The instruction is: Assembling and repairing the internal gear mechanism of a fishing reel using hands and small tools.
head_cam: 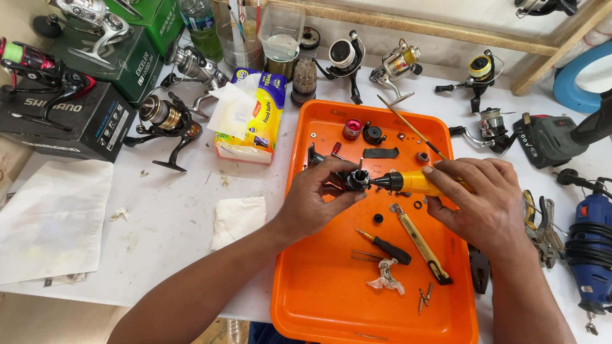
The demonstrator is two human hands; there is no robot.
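My left hand (315,197) grips a small black reel body (352,178) above the orange tray (319,299). My right hand (481,197) holds a yellow-handled screwdriver (414,183) whose black tip is pressed into the reel body. On the tray below the hands lie a small black-handled screwdriver (386,247), a yellow-and-black utility knife (422,245), a crumpled scrap (387,277) and a few small screws (424,296). Toward the tray's far side sit a red ring part (352,129) and a black round part (373,134).
Several fishing reels (169,121) stand on the white table (166,223), with dark boxes (64,121) at far left and a yellow tissue pack (252,118). Pliers (542,226) and a blue rotary tool (590,245) lie right of the tray. A folded napkin (239,220) lies left.
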